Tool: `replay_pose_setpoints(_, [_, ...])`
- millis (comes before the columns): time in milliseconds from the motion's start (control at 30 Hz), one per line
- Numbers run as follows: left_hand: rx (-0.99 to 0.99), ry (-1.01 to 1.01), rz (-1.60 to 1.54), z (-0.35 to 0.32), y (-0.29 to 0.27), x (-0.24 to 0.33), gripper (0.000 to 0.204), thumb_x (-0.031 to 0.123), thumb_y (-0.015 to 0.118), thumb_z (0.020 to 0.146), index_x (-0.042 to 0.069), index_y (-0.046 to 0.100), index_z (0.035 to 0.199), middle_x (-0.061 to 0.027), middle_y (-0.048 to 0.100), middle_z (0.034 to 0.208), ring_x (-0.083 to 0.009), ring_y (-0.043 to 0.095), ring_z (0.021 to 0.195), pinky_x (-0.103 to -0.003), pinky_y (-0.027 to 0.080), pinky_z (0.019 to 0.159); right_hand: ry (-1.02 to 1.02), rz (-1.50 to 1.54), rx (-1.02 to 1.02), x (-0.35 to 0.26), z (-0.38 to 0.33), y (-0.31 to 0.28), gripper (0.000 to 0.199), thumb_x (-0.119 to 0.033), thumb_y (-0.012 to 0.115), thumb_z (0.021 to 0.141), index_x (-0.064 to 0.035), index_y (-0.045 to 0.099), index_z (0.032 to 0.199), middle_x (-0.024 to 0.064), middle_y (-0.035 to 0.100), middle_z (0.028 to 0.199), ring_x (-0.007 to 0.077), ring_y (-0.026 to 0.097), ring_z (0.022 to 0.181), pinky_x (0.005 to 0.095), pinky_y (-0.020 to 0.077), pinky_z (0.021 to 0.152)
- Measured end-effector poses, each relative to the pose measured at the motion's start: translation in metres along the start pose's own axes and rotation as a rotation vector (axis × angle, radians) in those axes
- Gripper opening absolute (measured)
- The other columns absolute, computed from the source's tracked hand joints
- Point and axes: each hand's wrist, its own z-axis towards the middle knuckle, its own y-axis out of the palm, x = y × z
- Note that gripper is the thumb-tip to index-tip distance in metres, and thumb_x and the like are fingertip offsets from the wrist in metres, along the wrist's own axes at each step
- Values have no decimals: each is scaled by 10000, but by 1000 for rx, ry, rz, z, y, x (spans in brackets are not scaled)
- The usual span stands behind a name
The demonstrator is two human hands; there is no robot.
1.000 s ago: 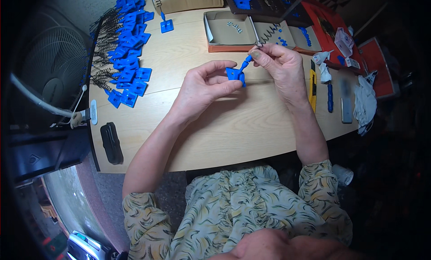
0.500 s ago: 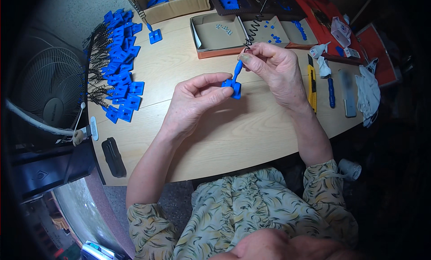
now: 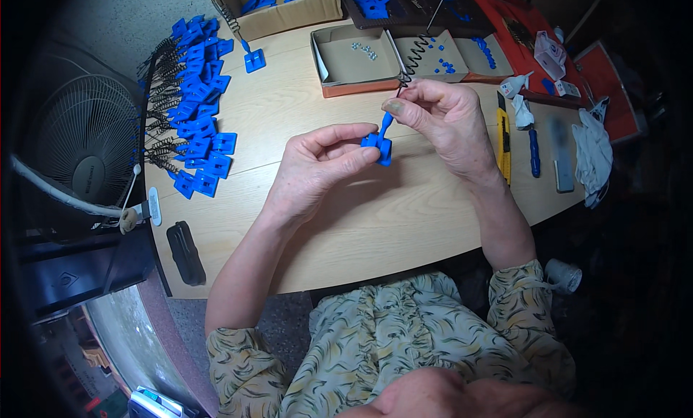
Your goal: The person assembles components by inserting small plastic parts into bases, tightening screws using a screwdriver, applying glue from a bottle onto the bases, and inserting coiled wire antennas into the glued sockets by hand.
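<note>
Over the middle of the table, my left hand [image 3: 307,165] pinches a blue plastic square base [image 3: 385,155] between thumb and fingers. A blue stem [image 3: 387,122] stands tilted at the base; whether it is fixed in there I cannot tell. My right hand [image 3: 451,125] is closed on the top of that stem, where a black coiled cord [image 3: 415,59] meets it. The coil stretches up and away past the right fingertips toward the trays. My fingers hide part of the base and the stem's upper end.
Finished-looking blue bases with coils [image 3: 198,104] are heaped at left, beside a fan [image 3: 90,151]. Behind my hands stand a card tray [image 3: 361,89] of small parts and a cardboard box [image 3: 292,21]. A yellow cutter [image 3: 504,147], a blue-handled screwdriver [image 3: 534,154] and a black case [image 3: 185,252] lie around.
My right hand has come down a little along with the stem, closer to my left hand. Less of the stem shows between them. The whole view has shifted slightly.
</note>
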Motion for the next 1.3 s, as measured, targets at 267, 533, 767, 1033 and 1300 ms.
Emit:
replay_pose_setpoints(267, [-24,-30,5,-2,2,3,375,54,756,910,-30,663,1264,-108,738,1109,-149,695,1020,-300,544,959,9,20,23,-1,-3,2,166,-132,751,942,32,746,968,17,697,863,54,623,815,209,512,725])
replay_pose_setpoints(533, [-31,3,15,-3,1,10,358,75,740,926,-32,666,1260,-113,742,1108,-164,701,1034,-310,543,967,27,127,36,-10,4,7,158,-138,749,944,19,754,959,17,706,860,58,620,812,220,511,738])
replay_pose_setpoints(767, [46,194,-102,-26,-9,48,363,75,740,930,-46,665,1265,-103,737,1101,-127,689,979,-268,547,906,-35,119,-61,-58,38,36,106,-98,745,935,5,764,951,30,710,892,71,627,804,235,511,744])
replay_pose_setpoints(1033, [139,392,-35,-60,-41,101,374,88,736,939,-52,658,1276,-101,735,1075,-127,682,948,-274,553,879,-98,78,-168,-105,83,90,122,-119,764,922,4,760,924,15,696,834,61,605,780,235,496,727])
replay_pose_setpoints(1300, [198,426,-35,-67,-66,130,355,97,738,941,-50,669,1257,-98,730,1080,-123,677,955,-271,541,873,-135,138,-241,-106,121,121,118,-105,734,930,7,735,893,26,689,842,75,604,798,245,494,760])
